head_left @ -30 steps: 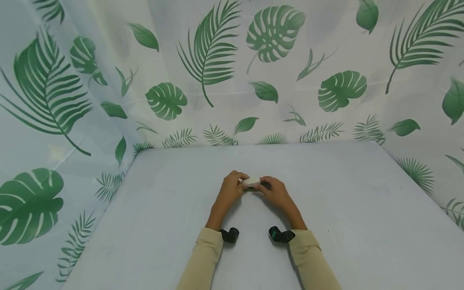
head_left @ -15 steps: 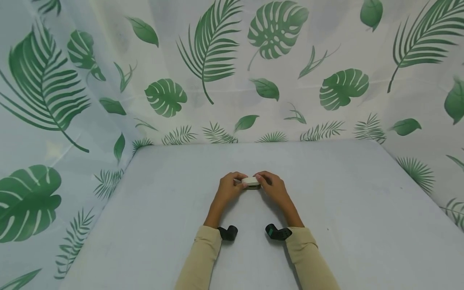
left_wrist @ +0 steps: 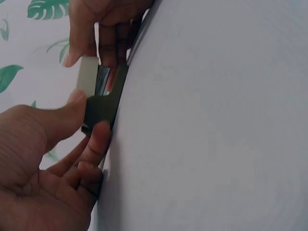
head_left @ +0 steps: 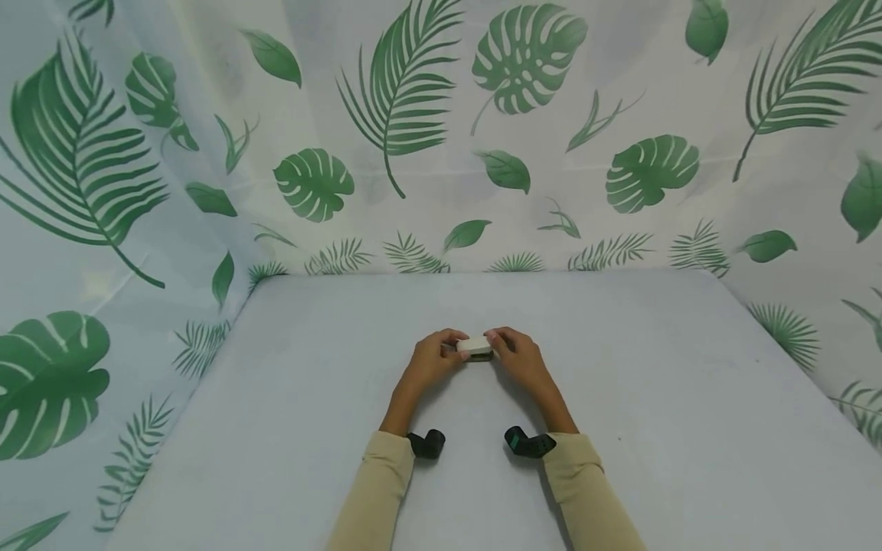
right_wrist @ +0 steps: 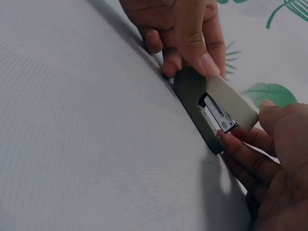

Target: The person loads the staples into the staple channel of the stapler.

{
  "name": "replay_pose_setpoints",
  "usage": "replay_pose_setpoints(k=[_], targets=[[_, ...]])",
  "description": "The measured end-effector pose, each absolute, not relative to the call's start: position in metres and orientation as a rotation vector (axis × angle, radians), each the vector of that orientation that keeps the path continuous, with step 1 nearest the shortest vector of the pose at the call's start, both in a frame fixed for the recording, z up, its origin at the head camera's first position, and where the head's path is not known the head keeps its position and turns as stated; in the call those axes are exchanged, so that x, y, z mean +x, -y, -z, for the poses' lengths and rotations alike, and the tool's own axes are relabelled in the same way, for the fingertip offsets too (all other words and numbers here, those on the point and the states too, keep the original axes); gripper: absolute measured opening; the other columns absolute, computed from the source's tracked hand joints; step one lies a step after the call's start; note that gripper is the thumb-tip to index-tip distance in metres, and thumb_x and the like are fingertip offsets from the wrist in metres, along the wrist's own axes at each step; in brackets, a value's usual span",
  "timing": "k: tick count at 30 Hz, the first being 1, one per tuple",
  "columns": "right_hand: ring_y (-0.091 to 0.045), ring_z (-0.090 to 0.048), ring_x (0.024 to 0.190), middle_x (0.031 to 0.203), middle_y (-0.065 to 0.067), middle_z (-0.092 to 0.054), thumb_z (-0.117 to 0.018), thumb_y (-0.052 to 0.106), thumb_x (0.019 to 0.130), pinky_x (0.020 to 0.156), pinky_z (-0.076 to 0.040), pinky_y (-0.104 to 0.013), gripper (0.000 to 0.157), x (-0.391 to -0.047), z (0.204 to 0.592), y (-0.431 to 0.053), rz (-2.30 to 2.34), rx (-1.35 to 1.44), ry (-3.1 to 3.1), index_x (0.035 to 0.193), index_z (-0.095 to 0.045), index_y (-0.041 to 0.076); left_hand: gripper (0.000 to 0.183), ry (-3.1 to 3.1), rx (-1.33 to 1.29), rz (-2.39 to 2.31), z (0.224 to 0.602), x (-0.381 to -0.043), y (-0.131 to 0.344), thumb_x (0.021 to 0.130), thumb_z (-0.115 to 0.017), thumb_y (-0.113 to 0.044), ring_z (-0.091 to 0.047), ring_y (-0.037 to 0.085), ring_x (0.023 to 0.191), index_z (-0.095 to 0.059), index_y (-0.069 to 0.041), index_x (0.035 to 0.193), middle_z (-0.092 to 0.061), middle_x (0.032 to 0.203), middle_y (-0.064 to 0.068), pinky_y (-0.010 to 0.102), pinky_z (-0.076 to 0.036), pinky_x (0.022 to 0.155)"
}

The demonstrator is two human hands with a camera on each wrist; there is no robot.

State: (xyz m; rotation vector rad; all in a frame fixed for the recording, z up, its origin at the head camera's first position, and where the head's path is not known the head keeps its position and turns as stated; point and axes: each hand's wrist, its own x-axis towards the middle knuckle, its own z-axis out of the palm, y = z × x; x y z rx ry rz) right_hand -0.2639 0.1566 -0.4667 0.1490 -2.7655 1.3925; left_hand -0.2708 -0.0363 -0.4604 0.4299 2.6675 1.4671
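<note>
A small stapler (head_left: 475, 347) with a cream top arm and a dark green base is held between both hands over the white table. My left hand (head_left: 432, 359) grips its rear end, and in the left wrist view the thumb (left_wrist: 73, 110) presses the side where top and base meet. My right hand (head_left: 520, 358) is at the front end. Its thumb (right_wrist: 274, 114) touches the tip of the cream top, and its fingertips reach the front of the base. The stapler's mouth is apart, and the metal staple channel (right_wrist: 220, 113) shows inside.
The white table (head_left: 310, 428) spreads all round the hands. Cloth printed with green leaves (head_left: 413, 176) hangs behind and on both sides. A black wrist camera (head_left: 427, 444) is on the left wrist, and another black camera (head_left: 528, 441) is on the right.
My right hand has shifted its hold at the stapler's front end, with its thumb now higher up at the top arm. More of the dark base shows. My left hand has drifted slightly left.
</note>
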Motion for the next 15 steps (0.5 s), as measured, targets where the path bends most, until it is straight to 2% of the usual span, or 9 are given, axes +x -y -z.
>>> replay_pose_setpoints(k=[5,11,15], targets=[[-0.035,-0.053,0.129,0.128,-0.017,-0.064,-0.048,0.037,0.103,0.108,-0.037,-0.053,0.042,-0.2672,0.4659,-0.1599,-1.359,0.137,2.763,0.124,-0.064,0.005,0.036,-2.625,0.45,-1.495,0.4591,-0.2732,0.038,0.092,-0.07,-0.021,-0.069,0.027,0.099,-0.062,-0.009,0.125,-0.067,0.122,0.015,0.038,-0.053,0.083],[-0.037,-0.053,0.128,0.127,-0.019,-0.064,-0.049,0.035,0.103,0.107,-0.038,-0.054,0.041,-0.2653,0.4684,-0.1607,-1.38,0.102,2.769,0.122,-0.064,0.002,0.028,-2.658,0.423,-1.533,0.4666,-0.2704,0.0345,0.091,-0.071,-0.016,-0.069,0.021,0.089,-0.066,-0.006,0.117,-0.069,0.116,0.013,0.031,-0.053,0.075],[-0.037,-0.054,0.127,0.126,-0.019,-0.065,-0.049,0.035,0.103,0.106,-0.039,-0.054,0.041,-0.2644,0.4709,-0.1607,-1.378,0.099,2.766,0.122,-0.065,0.002,0.027,-2.651,0.391,-1.557,0.4683,-0.2687,0.0319,0.092,-0.069,-0.014,-0.068,0.018,0.087,-0.066,-0.005,0.117,-0.069,0.116,0.011,0.028,-0.053,0.074]])
